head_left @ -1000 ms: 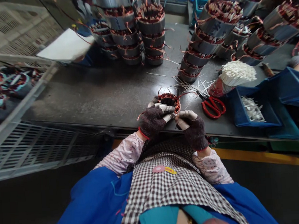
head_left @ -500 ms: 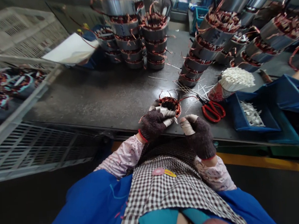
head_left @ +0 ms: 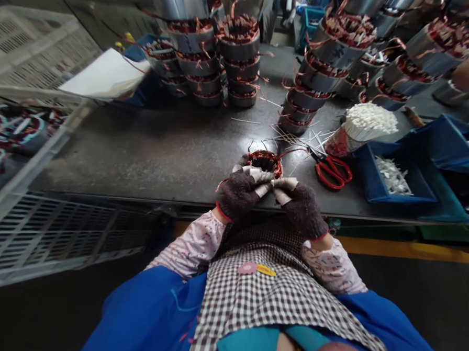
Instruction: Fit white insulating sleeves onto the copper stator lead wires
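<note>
Head view: the stator (head_left: 266, 162) sits on the desk (head_left: 158, 148) near its front edge. The left hand (head_left: 241, 193) and right hand (head_left: 301, 206) are closed, their fingertips pinched together at the stator's near rim. A blue bin (head_left: 404, 197) holds white pieces (head_left: 394, 175), and a grey crate (head_left: 41, 160) holds wound cores (head_left: 23, 129).

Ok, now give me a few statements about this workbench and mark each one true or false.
1. The left hand and right hand meet at the copper-wound stator near the table's front edge. True.
2. The right hand holds the scissors. False: they lie on the table, right of the stator.
3. The scissors have blue handles. False: the handles are red.
4. The table's far side holds stacked stators. True.
5. The blue bin holds small white pieces. True.
</note>
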The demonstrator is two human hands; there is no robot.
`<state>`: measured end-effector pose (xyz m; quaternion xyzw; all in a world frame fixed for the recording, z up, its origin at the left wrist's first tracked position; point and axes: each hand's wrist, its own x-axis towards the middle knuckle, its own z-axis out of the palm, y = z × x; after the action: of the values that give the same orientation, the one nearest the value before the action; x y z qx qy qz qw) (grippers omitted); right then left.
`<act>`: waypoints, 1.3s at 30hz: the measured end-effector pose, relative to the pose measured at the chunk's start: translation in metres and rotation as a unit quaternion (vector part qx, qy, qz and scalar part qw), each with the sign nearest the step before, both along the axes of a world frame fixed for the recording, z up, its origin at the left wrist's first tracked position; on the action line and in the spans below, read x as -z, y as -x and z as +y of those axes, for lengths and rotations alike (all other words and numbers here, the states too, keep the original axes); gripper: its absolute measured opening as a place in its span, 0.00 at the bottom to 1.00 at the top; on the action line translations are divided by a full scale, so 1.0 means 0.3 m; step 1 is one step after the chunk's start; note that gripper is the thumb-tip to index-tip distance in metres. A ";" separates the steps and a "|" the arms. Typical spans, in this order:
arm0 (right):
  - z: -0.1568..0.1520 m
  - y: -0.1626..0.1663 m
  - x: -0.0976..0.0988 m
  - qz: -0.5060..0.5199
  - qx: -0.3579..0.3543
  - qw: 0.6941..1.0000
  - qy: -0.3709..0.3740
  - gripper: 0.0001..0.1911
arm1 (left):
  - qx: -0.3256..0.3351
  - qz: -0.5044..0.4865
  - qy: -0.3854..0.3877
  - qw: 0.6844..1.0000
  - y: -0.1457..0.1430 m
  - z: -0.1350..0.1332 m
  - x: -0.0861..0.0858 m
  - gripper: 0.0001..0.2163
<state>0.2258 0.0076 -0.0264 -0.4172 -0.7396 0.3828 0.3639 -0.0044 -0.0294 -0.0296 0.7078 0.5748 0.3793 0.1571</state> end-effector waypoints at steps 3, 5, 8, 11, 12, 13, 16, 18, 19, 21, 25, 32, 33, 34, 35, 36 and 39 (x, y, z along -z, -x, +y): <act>0.020 0.003 0.009 -0.027 0.003 1.000 0.016 0.11 | 0.003 -0.009 -0.011 1.000 0.004 -0.001 0.014 0.14; 0.036 0.007 0.002 -0.048 -0.002 0.998 0.045 0.13 | 0.019 -0.009 -0.021 1.000 0.007 0.003 0.025 0.14; 0.056 0.011 -0.009 -0.050 -0.013 0.995 0.085 0.13 | 0.036 -0.008 -0.032 0.999 0.011 0.009 0.040 0.14; 0.066 0.014 -0.014 -0.049 -0.013 0.993 0.103 0.13 | 0.035 -0.006 -0.036 0.999 0.016 0.014 0.050 0.14; 0.067 0.016 -0.016 -0.055 -0.010 0.993 0.103 0.13 | 0.036 -0.004 -0.036 0.999 0.018 0.015 0.051 0.13; 0.067 0.017 -0.019 -0.064 -0.008 0.993 0.102 0.13 | 0.036 -0.004 -0.035 0.999 0.020 0.016 0.052 0.13; 0.064 0.018 -0.034 -0.094 -0.006 0.992 0.086 0.13 | 0.040 0.006 -0.029 0.999 0.028 0.020 0.048 0.12; 0.060 0.017 -0.046 -0.113 -0.007 0.991 0.075 0.13 | 0.049 0.018 -0.020 0.998 0.032 0.021 0.042 0.13; 0.057 0.015 -0.052 -0.121 -0.008 0.990 0.073 0.13 | 0.051 0.023 -0.016 0.998 0.032 0.021 0.038 0.13; 0.052 0.012 -0.061 -0.134 -0.010 0.988 0.071 0.14 | 0.045 0.027 -0.010 0.999 0.031 0.020 0.033 0.14; 0.049 0.010 -0.066 -0.151 -0.007 0.987 0.060 0.13 | 0.046 0.031 -0.004 0.998 0.027 0.018 0.027 0.14; 0.053 0.002 -0.065 -0.137 -0.021 0.989 0.055 0.10 | 0.033 0.051 0.005 0.998 0.015 0.014 0.011 0.13; 0.043 -0.009 -0.071 -0.124 -0.014 0.991 0.049 0.11 | 0.028 0.050 0.005 0.998 0.012 0.011 0.011 0.13; 0.031 -0.021 -0.079 -0.109 -0.004 0.993 0.044 0.12 | 0.024 0.048 0.003 0.999 0.008 0.009 0.012 0.13; 0.020 -0.031 -0.089 -0.095 0.007 0.995 0.039 0.14 | 0.020 0.045 0.001 0.999 0.005 0.006 0.013 0.12; 0.011 -0.038 -0.099 -0.085 0.017 0.996 0.035 0.16 | 0.017 0.042 -0.001 0.999 0.003 0.005 0.014 0.12; 0.011 -0.025 -0.127 -0.098 0.012 0.995 0.034 0.19 | 0.016 0.037 -0.007 0.999 0.002 0.005 0.014 0.12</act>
<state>0.2332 0.0109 0.0118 -0.4738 -0.7533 0.3603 0.2798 -0.0051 -0.0280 -0.0340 0.7316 0.5664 0.3538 0.1367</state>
